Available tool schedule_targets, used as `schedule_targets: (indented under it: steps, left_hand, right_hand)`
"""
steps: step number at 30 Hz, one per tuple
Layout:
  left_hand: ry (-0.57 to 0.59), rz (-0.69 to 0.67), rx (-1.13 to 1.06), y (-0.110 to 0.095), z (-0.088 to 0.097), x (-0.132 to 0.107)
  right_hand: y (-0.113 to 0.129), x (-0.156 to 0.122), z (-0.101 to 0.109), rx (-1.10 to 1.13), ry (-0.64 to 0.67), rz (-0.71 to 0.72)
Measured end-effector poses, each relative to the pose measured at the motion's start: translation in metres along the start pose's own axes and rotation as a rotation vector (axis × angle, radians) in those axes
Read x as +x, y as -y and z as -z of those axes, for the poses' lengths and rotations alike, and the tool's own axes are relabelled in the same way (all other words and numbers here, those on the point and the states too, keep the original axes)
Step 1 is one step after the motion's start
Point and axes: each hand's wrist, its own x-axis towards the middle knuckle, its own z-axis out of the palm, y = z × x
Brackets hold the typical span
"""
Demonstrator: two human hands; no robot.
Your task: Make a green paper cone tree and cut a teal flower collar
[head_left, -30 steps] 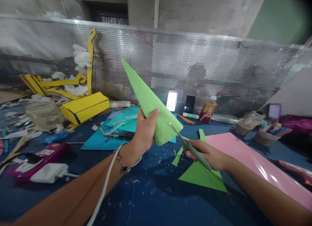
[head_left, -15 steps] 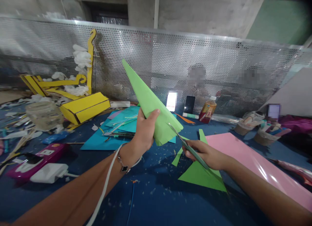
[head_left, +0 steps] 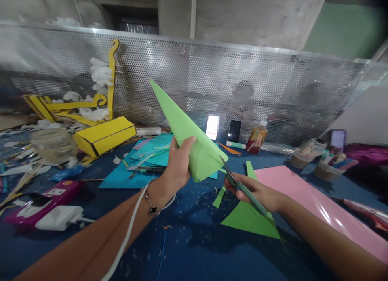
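Observation:
A long, pointed piece of folded green paper (head_left: 184,131) is held up by my left hand (head_left: 178,162), thumb on its near face and fingers behind. Its narrow tip points up and left. My right hand (head_left: 247,190) grips scissors (head_left: 249,197) with grey-green handles. Their blades reach the paper's lower right corner; whether they touch it I cannot tell. Small slits show along the bottom edge. Below my right hand, green paper offcuts (head_left: 250,221) lie on the blue table (head_left: 188,240).
Pink sheet (head_left: 306,196) lies at right, blue paper (head_left: 121,178) left of centre. A yellow box-like model (head_left: 106,133), glass jar (head_left: 53,145) and purple power strip (head_left: 48,200) stand left. Phones, a drink bottle (head_left: 257,137) and tubs of pens (head_left: 330,168) line the perforated metal screen (head_left: 169,67).
The scissors have shifted slightly right, and their blades have drawn back from the paper's face toward its lower right corner. My left hand keeps hold of the green paper in nearly the same place.

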Motion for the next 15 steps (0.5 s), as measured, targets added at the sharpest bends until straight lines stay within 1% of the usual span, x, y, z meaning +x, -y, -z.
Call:
schedule_targets:
  steps: [5,9,12,15]
  left_hand:
    - [-0.006,0.0,0.014,-0.0003,-0.0002,-0.0005]
    - [0.013,-0.015,0.031,-0.0006,-0.0008,-0.0024]
    - [0.029,-0.021,0.018,0.0006,0.0002,-0.0026]
    - [0.069,-0.046,0.004,0.0022,0.0014,-0.0012]
  right_hand:
    - [0.0014,0.0002,0.0003,-0.036,-0.002,-0.014]
    - [0.0002,0.0011,-0.0006,-0.049,-0.018,-0.009]
    - [0.0,0.0017,-0.0013,-0.099,-0.059,-0.013]
    - [0.0023,0.0021,-0.0012,-0.215,-0.119,-0.018]
